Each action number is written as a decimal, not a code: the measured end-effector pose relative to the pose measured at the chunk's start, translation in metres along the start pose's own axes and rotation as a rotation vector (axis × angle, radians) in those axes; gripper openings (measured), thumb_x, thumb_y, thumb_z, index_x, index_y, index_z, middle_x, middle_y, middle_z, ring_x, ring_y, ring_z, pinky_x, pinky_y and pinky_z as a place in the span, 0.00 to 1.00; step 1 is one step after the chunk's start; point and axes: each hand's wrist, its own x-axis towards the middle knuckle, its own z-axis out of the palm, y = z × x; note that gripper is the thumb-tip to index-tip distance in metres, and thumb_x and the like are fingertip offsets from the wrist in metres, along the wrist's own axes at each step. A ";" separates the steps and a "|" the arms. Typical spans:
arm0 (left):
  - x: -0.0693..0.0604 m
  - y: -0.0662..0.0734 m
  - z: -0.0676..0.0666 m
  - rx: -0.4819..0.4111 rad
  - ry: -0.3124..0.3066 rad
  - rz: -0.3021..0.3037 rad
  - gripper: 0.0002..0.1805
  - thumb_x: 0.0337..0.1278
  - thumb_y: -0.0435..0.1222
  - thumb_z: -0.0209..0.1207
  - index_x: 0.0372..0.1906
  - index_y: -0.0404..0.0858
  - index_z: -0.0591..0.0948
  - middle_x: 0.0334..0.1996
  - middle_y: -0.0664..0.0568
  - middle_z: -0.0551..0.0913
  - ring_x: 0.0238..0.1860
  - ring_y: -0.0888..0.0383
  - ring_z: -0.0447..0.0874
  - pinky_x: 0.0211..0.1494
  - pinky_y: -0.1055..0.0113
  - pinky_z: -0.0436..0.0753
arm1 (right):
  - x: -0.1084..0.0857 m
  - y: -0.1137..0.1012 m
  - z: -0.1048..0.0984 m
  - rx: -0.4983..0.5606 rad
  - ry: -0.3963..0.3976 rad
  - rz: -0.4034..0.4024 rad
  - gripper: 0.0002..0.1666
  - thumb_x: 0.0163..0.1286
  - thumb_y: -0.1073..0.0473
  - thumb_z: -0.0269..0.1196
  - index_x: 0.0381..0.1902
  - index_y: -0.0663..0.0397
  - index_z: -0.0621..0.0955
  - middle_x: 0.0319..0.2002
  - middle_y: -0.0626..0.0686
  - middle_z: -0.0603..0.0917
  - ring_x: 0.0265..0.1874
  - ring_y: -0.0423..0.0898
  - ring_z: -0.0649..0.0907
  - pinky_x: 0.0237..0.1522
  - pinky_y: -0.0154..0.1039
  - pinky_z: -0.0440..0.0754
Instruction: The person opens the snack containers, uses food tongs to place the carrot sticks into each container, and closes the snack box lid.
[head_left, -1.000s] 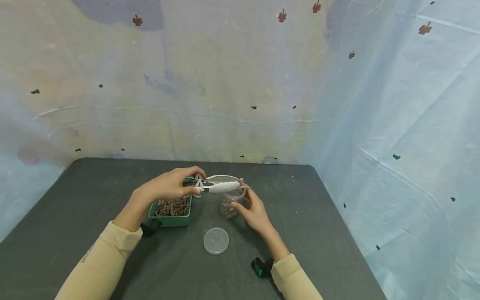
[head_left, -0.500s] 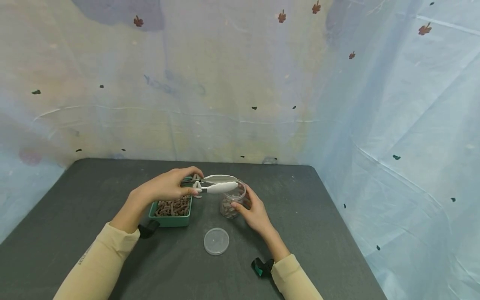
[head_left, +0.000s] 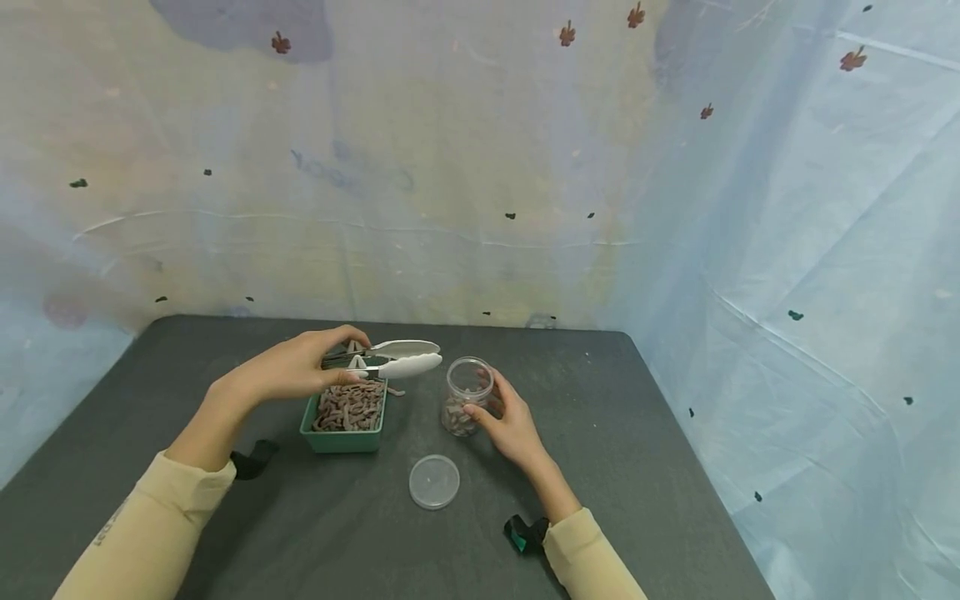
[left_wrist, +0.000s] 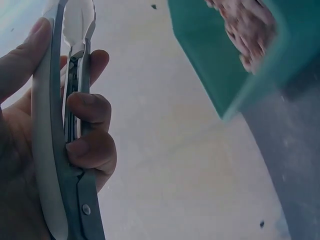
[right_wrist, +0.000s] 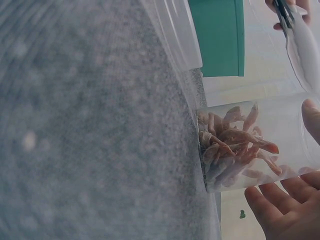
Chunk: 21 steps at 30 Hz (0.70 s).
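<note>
My left hand (head_left: 296,367) grips a pair of tongs (head_left: 411,365) with white scalloped tips. Nothing shows between the tips, which stand apart above the right side of a green tub (head_left: 341,442). Heaped inside the tub are brownish-pink, worm-like strips (head_left: 348,406). In the left wrist view, fingers curl round the metal arms of the tongs (left_wrist: 47,135). My right hand (head_left: 513,427) holds an upright, lidless clear jar (head_left: 459,410) from its right side, thumb in front. Similar strips (right_wrist: 240,145) fill its lower part in the right wrist view.
A round clear lid (head_left: 434,482) lies on the dark table (head_left: 637,467) in front of the jar. One loose strip (head_left: 396,392) pokes out at the tub's right edge. Sheeting (head_left: 465,167) hangs behind and to the right.
A strip held in the tongs over the jar a second ago is gone from the tips. My left hand and the tongs have moved left, off the jar's mouth. My right hand stays put.
</note>
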 end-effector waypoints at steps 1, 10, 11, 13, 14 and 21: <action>-0.003 -0.002 -0.002 0.010 0.002 -0.003 0.27 0.71 0.46 0.66 0.70 0.48 0.74 0.62 0.48 0.80 0.58 0.47 0.81 0.53 0.46 0.80 | 0.000 0.000 0.000 0.000 -0.001 -0.002 0.43 0.72 0.56 0.71 0.79 0.54 0.65 0.73 0.57 0.73 0.72 0.57 0.74 0.68 0.55 0.76; -0.029 -0.017 -0.017 0.132 -0.006 -0.075 0.29 0.69 0.49 0.67 0.70 0.48 0.74 0.63 0.45 0.80 0.60 0.44 0.81 0.52 0.43 0.81 | 0.000 -0.001 0.000 0.020 -0.011 0.006 0.44 0.72 0.56 0.71 0.80 0.52 0.65 0.74 0.55 0.73 0.73 0.55 0.73 0.69 0.53 0.75; -0.031 -0.018 -0.019 0.143 -0.011 -0.083 0.30 0.68 0.49 0.68 0.70 0.48 0.74 0.63 0.45 0.80 0.60 0.43 0.81 0.52 0.43 0.81 | 0.000 -0.001 0.000 0.021 -0.011 0.001 0.44 0.72 0.56 0.71 0.79 0.52 0.65 0.74 0.56 0.72 0.72 0.56 0.73 0.68 0.54 0.75; -0.036 -0.020 -0.021 0.168 -0.021 -0.086 0.32 0.68 0.49 0.68 0.71 0.46 0.73 0.65 0.43 0.79 0.61 0.41 0.81 0.52 0.42 0.82 | -0.001 -0.001 0.000 0.018 -0.008 -0.005 0.44 0.72 0.56 0.71 0.79 0.53 0.65 0.74 0.56 0.73 0.72 0.56 0.74 0.68 0.55 0.76; -0.038 -0.021 -0.022 0.181 -0.026 -0.089 0.32 0.67 0.50 0.68 0.71 0.46 0.73 0.65 0.43 0.79 0.62 0.40 0.81 0.52 0.41 0.82 | -0.001 0.000 0.000 0.016 -0.007 -0.008 0.44 0.72 0.56 0.71 0.79 0.53 0.65 0.74 0.56 0.73 0.72 0.57 0.74 0.68 0.55 0.76; -0.051 -0.023 -0.033 0.266 -0.080 -0.112 0.40 0.63 0.57 0.69 0.74 0.46 0.71 0.67 0.42 0.78 0.60 0.40 0.82 0.49 0.41 0.82 | 0.000 0.001 -0.001 0.013 -0.009 -0.024 0.43 0.73 0.55 0.71 0.79 0.55 0.65 0.73 0.57 0.73 0.71 0.58 0.74 0.66 0.56 0.77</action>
